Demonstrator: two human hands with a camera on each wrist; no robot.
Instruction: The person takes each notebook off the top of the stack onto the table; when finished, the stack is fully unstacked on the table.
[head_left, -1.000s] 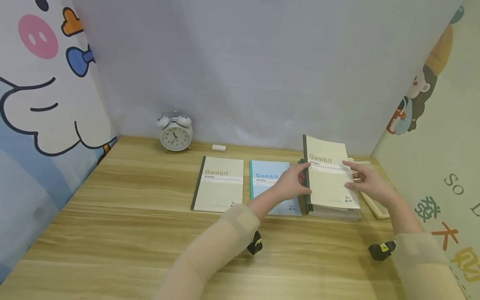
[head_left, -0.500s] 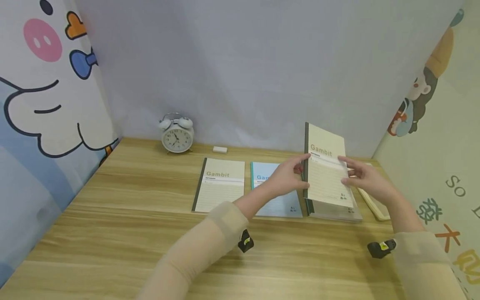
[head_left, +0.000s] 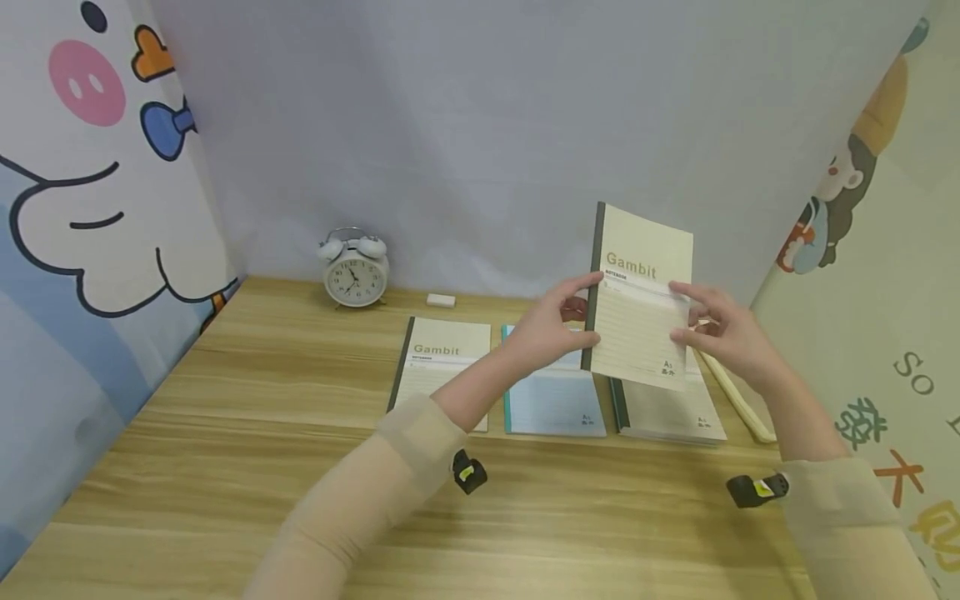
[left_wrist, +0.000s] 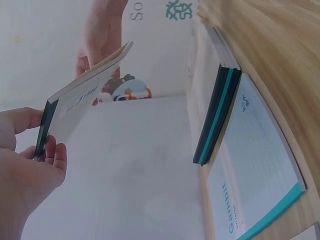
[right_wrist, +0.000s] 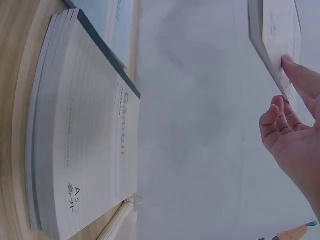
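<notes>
We hold the cream notebook (head_left: 641, 300) lifted above the stack (head_left: 667, 412), left hand (head_left: 551, 333) pinching its spine, right hand (head_left: 723, 337) gripping the free edge, to keep it level

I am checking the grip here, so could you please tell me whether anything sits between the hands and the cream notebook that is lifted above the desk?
Nothing visible does. The left hand grips the cream notebook at its dark spine edge, and the right hand holds its opposite edge. It is clear of the stack below.
</notes>
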